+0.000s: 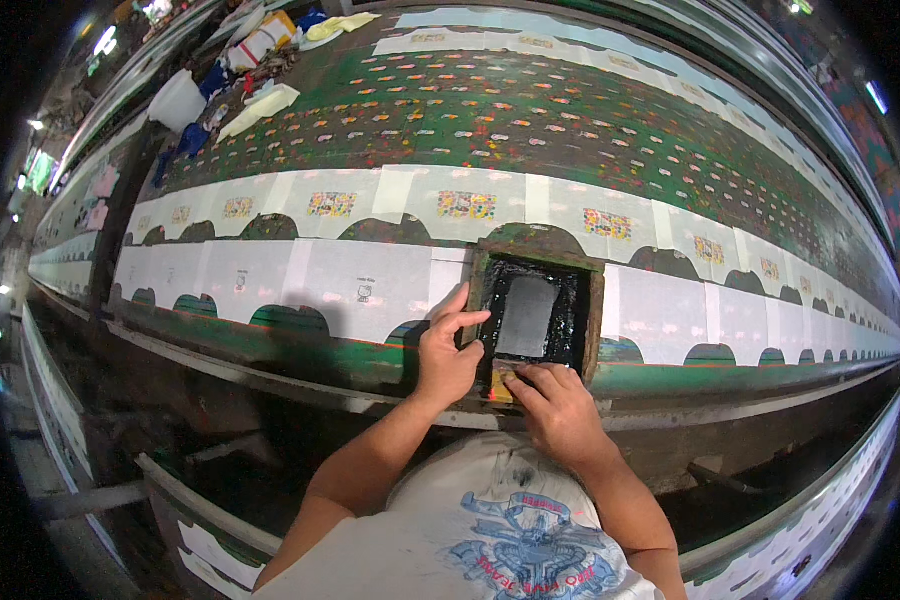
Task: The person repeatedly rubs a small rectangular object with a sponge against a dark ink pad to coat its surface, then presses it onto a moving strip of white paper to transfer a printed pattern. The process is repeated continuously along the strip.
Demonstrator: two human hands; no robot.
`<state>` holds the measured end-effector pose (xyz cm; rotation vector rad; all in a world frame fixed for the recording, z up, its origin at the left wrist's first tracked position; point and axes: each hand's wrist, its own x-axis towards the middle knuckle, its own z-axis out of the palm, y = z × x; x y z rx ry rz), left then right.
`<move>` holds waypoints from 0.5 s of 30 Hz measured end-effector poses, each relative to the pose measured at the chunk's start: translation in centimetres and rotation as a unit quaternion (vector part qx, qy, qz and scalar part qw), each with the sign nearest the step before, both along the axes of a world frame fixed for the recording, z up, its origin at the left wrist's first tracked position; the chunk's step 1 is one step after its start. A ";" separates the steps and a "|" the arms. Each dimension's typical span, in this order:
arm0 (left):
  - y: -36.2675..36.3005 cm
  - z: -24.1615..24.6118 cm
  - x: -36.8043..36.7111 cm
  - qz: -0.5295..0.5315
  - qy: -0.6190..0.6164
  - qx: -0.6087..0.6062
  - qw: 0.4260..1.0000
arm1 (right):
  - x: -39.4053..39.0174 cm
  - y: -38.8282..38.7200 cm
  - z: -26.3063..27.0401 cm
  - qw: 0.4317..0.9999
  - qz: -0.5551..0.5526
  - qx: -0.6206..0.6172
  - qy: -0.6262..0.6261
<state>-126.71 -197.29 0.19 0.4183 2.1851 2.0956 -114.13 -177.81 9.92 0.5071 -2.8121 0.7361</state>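
Observation:
A wooden-framed printing screen (594,322) lies on the near edge of a long green table, over the row of white cut fabric pieces (664,311). Black ink surrounds a grey mesh window (527,315) inside it. My left hand (454,352) grips the frame's left side, thumb and forefinger at the rim. With my right hand (551,394) I hold a yellowish squeegee (503,382) at the near end of the screen, below the mesh window. Left of the frame, a fabric piece carries a small black cartoon print (364,291).
Behind lies another row of fabric pieces with multicoloured prints (466,204). A white bucket (178,101), rags and a pale yellow sheet (261,110) sit at the far left. The table's near rail (315,394) runs before me; more long tables stand around.

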 end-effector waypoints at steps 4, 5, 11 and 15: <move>-0.2 -0.4 0.2 0.004 0.008 0.004 1.000 | -1.2 0.0 1.9 0.999 0.027 0.018 -0.026; -0.1 -0.5 0.2 0.006 0.009 0.007 1.000 | -1.6 0.3 2.3 0.998 0.040 0.020 -0.046; -0.2 0.8 0.2 0.011 0.023 -0.050 0.998 | -5.7 3.4 4.3 0.986 0.068 0.005 -0.152; -1.3 2.3 -0.4 -0.007 0.122 -0.176 0.977 | -10.3 5.2 4.0 0.986 0.057 0.001 -0.154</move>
